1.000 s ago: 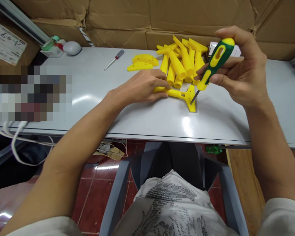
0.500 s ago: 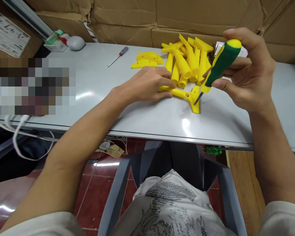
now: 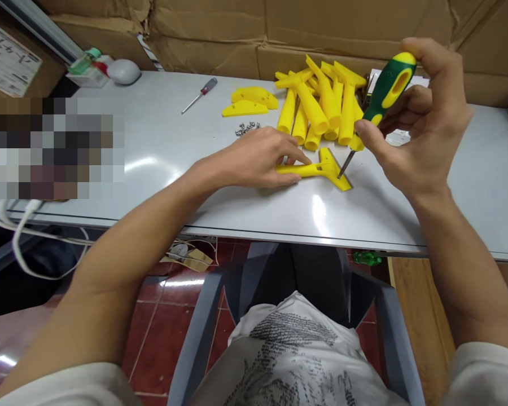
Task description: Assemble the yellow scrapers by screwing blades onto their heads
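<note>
My left hand (image 3: pixel 265 158) is closed round the handle of a yellow T-shaped plastic scraper (image 3: pixel 330 169), which lies on the table with its wide head to the right. In my right hand (image 3: pixel 432 118) is a screwdriver (image 3: pixel 385 87) with a green and yellow handle. It leans, and its metal tip meets the lower part of the scraper's head, where a screw seems to sit. Just beyond my left hand is a small heap of screws (image 3: pixel 248 128). A pile of similar yellow scraper handles (image 3: pixel 313 107) lies behind. Beside it are two flat yellow pieces (image 3: pixel 245 108) with holes.
A small screwdriver (image 3: pixel 200 96) with a grey handle lies further left on the white table (image 3: pixel 161 129). At the back left are a white rounded object (image 3: pixel 124 71) and a bottle with a green cap (image 3: pixel 88 59). Cardboard (image 3: pixel 211 39) stands along the back edge.
The scraper's head has turned a little on the table. The screwdriver's handle has rotated, showing a yellow inset. My left hand has shifted slightly, uncovering the screws.
</note>
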`<control>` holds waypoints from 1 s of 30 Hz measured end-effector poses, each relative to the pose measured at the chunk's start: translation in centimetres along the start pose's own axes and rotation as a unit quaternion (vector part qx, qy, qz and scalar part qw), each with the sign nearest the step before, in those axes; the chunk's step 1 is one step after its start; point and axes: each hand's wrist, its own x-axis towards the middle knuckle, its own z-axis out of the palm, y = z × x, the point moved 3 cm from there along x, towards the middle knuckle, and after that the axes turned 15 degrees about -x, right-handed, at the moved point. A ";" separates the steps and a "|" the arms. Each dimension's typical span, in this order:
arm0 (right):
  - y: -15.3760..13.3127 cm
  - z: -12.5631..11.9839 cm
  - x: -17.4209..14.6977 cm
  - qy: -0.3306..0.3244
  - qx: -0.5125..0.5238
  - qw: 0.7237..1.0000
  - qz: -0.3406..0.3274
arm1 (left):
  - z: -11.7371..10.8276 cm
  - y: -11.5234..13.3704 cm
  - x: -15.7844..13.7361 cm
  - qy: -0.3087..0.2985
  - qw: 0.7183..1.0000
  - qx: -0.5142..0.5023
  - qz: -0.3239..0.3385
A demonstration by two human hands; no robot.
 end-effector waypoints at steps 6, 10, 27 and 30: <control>1.6 1.1 1.6 0.116 0.114 0.986 -0.031 | -0.9 -1.4 -0.2 0.001 0.998 0.061 0.005; 1.6 1.6 1.2 0.013 0.196 0.981 -0.010 | -1.3 -2.7 -0.1 0.008 0.998 0.055 0.024; -1.0 -0.3 0.0 -0.194 0.235 0.949 0.087 | -0.9 -3.8 0.4 0.016 0.998 0.044 0.047; -1.0 -0.1 0.0 -0.199 0.262 0.942 0.060 | -0.9 -4.0 0.4 0.025 0.998 0.039 0.052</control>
